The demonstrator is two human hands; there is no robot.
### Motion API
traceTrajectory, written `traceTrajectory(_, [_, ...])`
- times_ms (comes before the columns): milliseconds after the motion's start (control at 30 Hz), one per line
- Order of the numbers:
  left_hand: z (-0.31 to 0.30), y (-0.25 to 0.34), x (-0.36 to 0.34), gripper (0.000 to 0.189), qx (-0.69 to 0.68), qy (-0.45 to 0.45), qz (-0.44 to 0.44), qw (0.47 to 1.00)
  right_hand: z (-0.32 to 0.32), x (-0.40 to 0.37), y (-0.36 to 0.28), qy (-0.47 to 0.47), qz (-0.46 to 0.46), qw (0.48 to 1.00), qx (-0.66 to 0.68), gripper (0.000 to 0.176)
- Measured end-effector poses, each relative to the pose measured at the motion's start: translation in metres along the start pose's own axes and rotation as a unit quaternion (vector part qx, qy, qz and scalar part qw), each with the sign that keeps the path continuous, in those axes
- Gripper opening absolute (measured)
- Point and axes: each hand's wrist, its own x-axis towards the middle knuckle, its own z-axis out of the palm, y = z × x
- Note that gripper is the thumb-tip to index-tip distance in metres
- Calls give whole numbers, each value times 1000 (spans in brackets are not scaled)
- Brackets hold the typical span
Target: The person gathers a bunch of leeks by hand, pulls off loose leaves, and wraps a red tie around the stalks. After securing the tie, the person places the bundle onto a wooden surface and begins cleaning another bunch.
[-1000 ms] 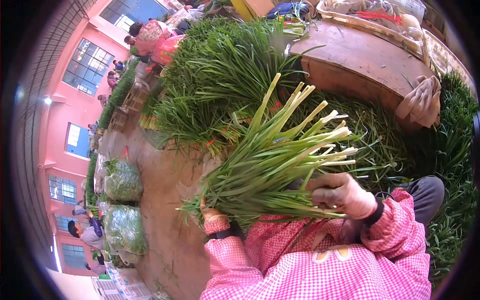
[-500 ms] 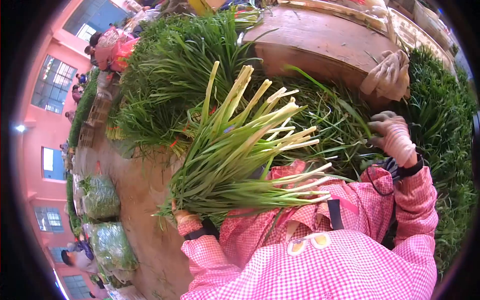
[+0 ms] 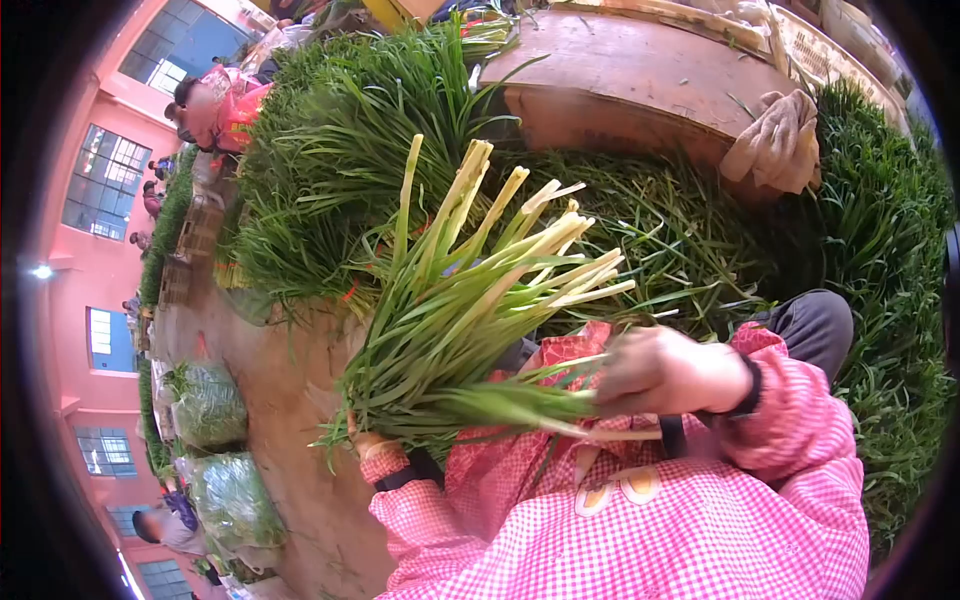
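One bunch of greens [image 3: 450, 340] fanned above the lap, long axis from leaf tips lower-left to pale cut ends upper-right | left hand [image 3: 368, 440] seems to bear the leafy end, fingers hidden | right hand [image 3: 665, 375] closed round the lowest stalks, nearer the cut ends | heap of greens [image 3: 340, 170] behind

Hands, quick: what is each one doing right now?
Left hand: holding the bunch of green stalks from beneath, mostly hidden.
Right hand: closed around a few stalks at the bunch's lower edge.
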Motion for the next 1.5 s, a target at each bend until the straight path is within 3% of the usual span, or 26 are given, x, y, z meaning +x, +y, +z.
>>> traceTrajectory(67, [-11, -3, 7, 54, 6, -27, 0, 1000, -46, -29, -13, -32, 93, 988, 120, 17])
traceTrajectory(133, [-48, -7, 35, 53, 53, -68, 21, 996, -77, -61, -23, 126, 264, 952, 86, 10])
traceTrajectory(167, [-60, -8, 45, 52, 76, -91, 33, 992, -88, -78, -19, 216, 245, 945, -25, 8])
traceTrajectory(200, [-57, -7, 42, 52, 58, -78, 33, 995, -103, -91, -11, 315, 209, 914, 151, 8])
traceTrajectory(300, [-30, -2, 25, 51, 41, -62, 52, 996, -118, -108, 10, 145, 439, 870, -169, 12])
traceTrajectory(333, [-27, -1, 26, 50, 59, -71, 71, 993, -110, -100, 12, -76, 433, 708, -552, 24])
traceTrajectory(367, [-23, -1, 28, 50, 76, -79, 91, 990, -105, -88, 10, 11, 350, 771, -531, 40])
traceTrajectory(400, [-26, 0, 29, 50, 117, -97, 116, 981, -103, -70, 2, 109, 316, 887, -318, 41])
traceTrajectory(433, [-31, 1, 32, 49, 119, -94, 130, 980, -90, -56, 5, 199, 266, 935, -123, 39])
traceTrajectory(467, [-36, 3, 35, 49, 120, -91, 144, 978, -77, -35, 4, 219, 196, 951, -101, 37])
traceTrajectory(533, [-14, 9, 20, 49, 48, -65, 126, 989, -55, 10, 2, 170, 70, 949, -257, 35])
traceTrajectory(567, [3, 14, 8, 50, -29, -42, 95, 994, -34, 17, 19, 140, 125, 943, -274, 29])
traceTrajectory(600, [7, 19, 5, 51, -10, -65, 108, 992, -12, 13, 37, 5, 171, 922, -346, 23])
traceTrajectory(667, [9, 26, 5, 53, 23, -107, 138, 984, 17, -1, -1, -80, 73, 987, -119, 20])
traceTrajectory(700, [6, 26, 2, 53, -1, -88, 151, 985, 40, -19, 4, -151, 41, 978, -137, 25])
traceTrajectory(767, [10, 24, 0, 53, -37, -58, 166, 984, -2, -23, -7, -115, 121, 977, -131, 24])
traceTrajectory(833, [-2, 25, 11, 53, -64, -97, 163, 980, -40, -4, -38, -63, 273, 905, -321, 32])
traceTrajectory(900, [-41, 30, 40, 53, -82, -199, 144, 966, -52, 3, -56, 114, 149, 976, -112, 29])
traceTrajectory(967, [-39, 33, 47, 54, -79, -209, 125, 967, -48, 29, -60, 138, 60, 942, -299, 28])
traceTrajectory(1100, [-47, 35, 54, 53, -41, -182, 182, 966, -4, 64, 9, 8, 156, 912, -381, 28])
traceTrajectory(1167, [12, 29, 2, 44, -87, -203, 174, 960, 29, 74, 18, 104, 110, 972, -178, 28])
traceTrajectory(1200, [30, 27, -18, 40, -109, -210, 169, 957, 38, 80, 17, 120, 90, 969, -196, 25])
traceTrajectory(1333, [9, 38, -7, 39, -72, -259, 157, 950, 50, 69, 18, 230, 115, 966, -17, 17])
traceTrajectory(1433, [-41, 47, 33, 37, -56, -190, 195, 961, 27, 64, -6, 285, 326, 804, 408, 10])
traceTrajectory(1467, [-58, 43, 49, 37, -52, -167, 206, 963, 16, 50, -6, 236, 268, 892, 277, 10])
traceTrajectory(1500, [-80, 32, 70, 38, -82, -136, 242, 957, 11, 38, -2, 266, 186, 918, 228, 15])
